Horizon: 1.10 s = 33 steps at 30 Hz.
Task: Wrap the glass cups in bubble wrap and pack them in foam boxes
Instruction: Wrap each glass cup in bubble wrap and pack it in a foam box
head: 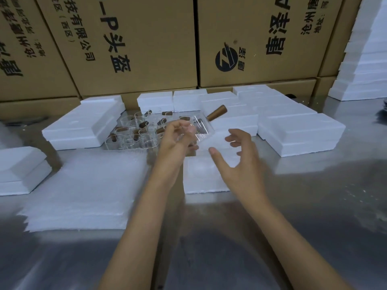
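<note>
Fingers of the left hand are pinching a glass cup, wooden handle pointing to 2 o'clock; the right hand is spreading wide. Probably slick and fragile; gripping the body seems safest.

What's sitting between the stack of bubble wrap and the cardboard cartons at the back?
In the head view, a cluster of glass cups with brown handles stands there, flanked by white foam boxes, between the bubble wrap and the cartons.
</note>
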Motion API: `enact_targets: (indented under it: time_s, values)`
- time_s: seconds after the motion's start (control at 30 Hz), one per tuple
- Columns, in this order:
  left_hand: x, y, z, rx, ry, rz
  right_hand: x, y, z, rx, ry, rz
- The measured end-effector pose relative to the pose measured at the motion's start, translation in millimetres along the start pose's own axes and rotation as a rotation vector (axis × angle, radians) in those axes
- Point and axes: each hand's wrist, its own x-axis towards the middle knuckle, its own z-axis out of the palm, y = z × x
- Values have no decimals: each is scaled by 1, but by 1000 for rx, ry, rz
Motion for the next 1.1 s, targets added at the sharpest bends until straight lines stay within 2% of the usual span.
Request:
enact_targets:
  time_s: [0.1, 0.33, 0.43, 0.57, 0.63, 0.83, 0.97, 1.1]
  values:
    - [-18, -10, 16, 39, 5, 58, -4, -2, 5, -23, -57, -7]
    - [-34, -10, 29, 65, 49, 66, -8, -8, 12, -7, 59, 72]
    - [-38, -10, 31, 150, 69, 130, -6, -15, 12, 135, 79, 139]
    - [-36, -20, 20, 459, 113, 304, 11, -29, 10, 337, 95, 167]
    - [-33, -24, 13, 566, 85, 318, 11, -34, 13, 414, 79, 203]
    - [-29, -25, 11, 565, -8, 349, -5, -37, 19, 629, -19, 350]
    - [-25, -23, 11, 559, 19, 399, -2, -39, 10, 950, -97, 582]
    - [-27, -23, 11, 592, -11, 430, 0, -39, 1, 1166, -157, 704]
